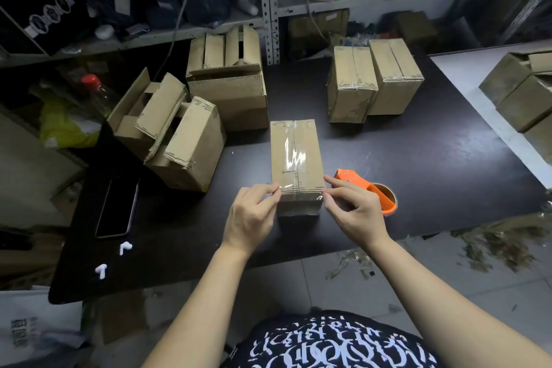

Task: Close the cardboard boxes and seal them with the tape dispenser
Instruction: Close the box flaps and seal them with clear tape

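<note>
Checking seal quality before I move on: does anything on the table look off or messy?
Tape on the centre box is wrinkled along its top seam. At left, two unsealed boxes lean askew, flaps open.

Was a black tabletop (pixel 418 158), pretty crowded. Had a taped box (pixel 297 155) sitting mid-table, orange tape dispenser (pixel 373 193) just beside its near right corner. Had two sealed boxes (pixel 352 84) side by side at back right, open-flapped boxes (pixel 185 143) at left, a bigger box (pixel 233 101) behind those. Also held a phone (pixel 118 206) and two white earbuds (pixel 125 248) near the front left edge.
</note>
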